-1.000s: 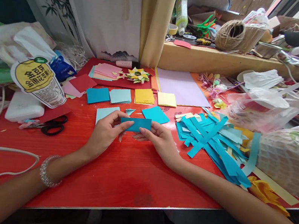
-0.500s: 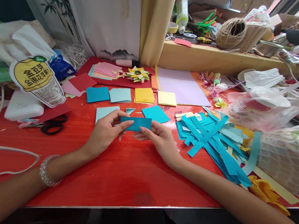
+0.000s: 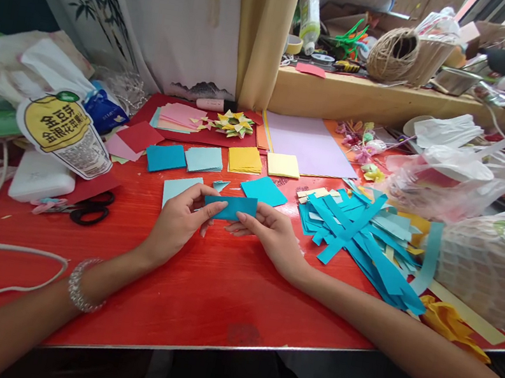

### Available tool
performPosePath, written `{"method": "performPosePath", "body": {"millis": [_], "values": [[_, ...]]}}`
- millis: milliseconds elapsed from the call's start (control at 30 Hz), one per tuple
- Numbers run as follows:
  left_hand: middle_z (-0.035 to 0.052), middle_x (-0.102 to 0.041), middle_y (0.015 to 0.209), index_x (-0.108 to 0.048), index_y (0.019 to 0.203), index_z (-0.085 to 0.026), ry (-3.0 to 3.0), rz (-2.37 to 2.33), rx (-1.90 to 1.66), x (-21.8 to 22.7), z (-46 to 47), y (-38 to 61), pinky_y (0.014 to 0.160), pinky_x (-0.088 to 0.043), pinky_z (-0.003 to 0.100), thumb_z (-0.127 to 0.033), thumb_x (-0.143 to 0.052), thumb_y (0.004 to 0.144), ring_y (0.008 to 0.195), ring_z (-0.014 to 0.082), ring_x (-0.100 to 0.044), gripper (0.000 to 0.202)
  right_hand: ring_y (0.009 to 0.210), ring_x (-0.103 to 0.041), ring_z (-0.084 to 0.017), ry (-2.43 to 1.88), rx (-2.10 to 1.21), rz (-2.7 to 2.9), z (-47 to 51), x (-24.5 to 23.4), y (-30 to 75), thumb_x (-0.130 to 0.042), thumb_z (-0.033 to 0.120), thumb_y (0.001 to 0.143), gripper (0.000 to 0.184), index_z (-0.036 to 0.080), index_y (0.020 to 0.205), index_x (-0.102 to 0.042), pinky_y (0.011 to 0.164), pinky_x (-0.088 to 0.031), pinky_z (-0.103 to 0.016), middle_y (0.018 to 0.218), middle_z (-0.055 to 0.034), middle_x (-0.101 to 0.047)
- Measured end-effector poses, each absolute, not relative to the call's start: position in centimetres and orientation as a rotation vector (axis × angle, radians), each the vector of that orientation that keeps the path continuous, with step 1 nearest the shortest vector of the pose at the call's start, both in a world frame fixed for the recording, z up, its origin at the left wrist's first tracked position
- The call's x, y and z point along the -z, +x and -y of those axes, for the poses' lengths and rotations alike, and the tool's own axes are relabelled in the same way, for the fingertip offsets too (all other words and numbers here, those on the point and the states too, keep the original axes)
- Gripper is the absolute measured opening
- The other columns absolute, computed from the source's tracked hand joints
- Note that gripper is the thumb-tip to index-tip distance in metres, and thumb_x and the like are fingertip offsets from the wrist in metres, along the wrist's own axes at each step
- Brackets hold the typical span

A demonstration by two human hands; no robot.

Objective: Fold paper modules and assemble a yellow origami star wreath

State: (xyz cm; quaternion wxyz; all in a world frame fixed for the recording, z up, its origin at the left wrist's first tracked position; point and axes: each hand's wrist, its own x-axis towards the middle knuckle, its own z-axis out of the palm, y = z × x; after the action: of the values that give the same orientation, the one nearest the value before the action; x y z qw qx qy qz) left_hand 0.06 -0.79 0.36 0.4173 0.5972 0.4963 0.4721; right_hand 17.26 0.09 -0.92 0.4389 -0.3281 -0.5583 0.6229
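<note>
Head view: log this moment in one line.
left hand: holds blue paper, left end | right hand: holds its right end | paper strips: table, right | scissors: table, left

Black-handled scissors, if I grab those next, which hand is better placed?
Probably your left hand: the scissors lie on that side, farther from your right hand. Both grip the blue paper, so one must release.

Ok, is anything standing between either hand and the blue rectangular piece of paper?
Nothing visible does. The left hand and right hand hold the blue rectangular piece of paper directly, one at each end. The pale-blue paper square and turquoise paper square lie behind, outside either grip.
</note>
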Motion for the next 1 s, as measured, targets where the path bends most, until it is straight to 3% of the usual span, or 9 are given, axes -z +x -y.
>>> {"method": "performPosePath", "body": {"millis": [1000], "values": [[-0.0051, -0.049, 0.059, -0.053, 0.082, -0.02, 1.577, -1.294, -1.145, -0.36, 0.88, 0.01, 0.046, -0.038, 0.021, -0.035, -0.057, 0.08, 0.045, 0.007, -0.047, 0.016, 0.072, -0.068, -0.014, -0.859, -1.515, 1.395, -0.07, 0.81, 17.16, -0.058, 0.03, 0.08, 0.014, 0.017, 0.084, -0.059, 0.072, -0.056, -0.03, 0.076, -0.0015, -0.069]]}}
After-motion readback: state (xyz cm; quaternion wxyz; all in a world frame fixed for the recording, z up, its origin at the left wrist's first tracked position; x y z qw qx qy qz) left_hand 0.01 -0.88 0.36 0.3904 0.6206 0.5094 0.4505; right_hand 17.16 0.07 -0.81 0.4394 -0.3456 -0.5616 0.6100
